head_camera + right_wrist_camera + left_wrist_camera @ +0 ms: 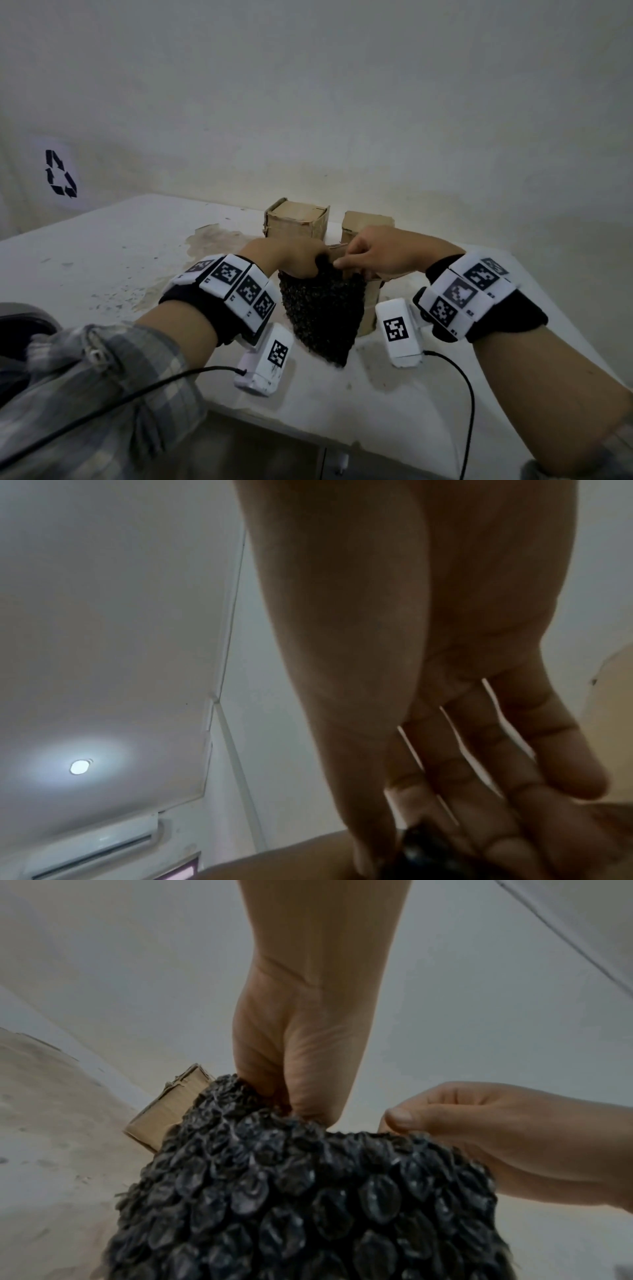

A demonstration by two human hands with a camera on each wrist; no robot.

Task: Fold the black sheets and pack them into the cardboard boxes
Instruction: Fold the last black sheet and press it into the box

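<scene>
A black bubble-textured sheet [323, 315] hangs over the table in front of a cardboard box [371, 308], which it mostly hides. My left hand [305, 265] grips the sheet's top left part, its fingers curled round the bunched material. My right hand [344, 262] pinches the top edge just to the right, thumb in front. In the left wrist view the left hand [301, 1085] and the right hand [445, 1129] both hold the sheet [308, 1204]. Two more cardboard boxes [296, 219] [366, 222] stand behind. In the right wrist view the fingers [479, 777] close over a dark bit of sheet [421, 856].
The white table [120, 260] is stained and scuffed near its middle. A wall rises close behind the boxes, with a recycling sign [61, 174] at the left. A dark rounded object [24, 325] sits off the table's left edge. The table's front edge runs below my wrists.
</scene>
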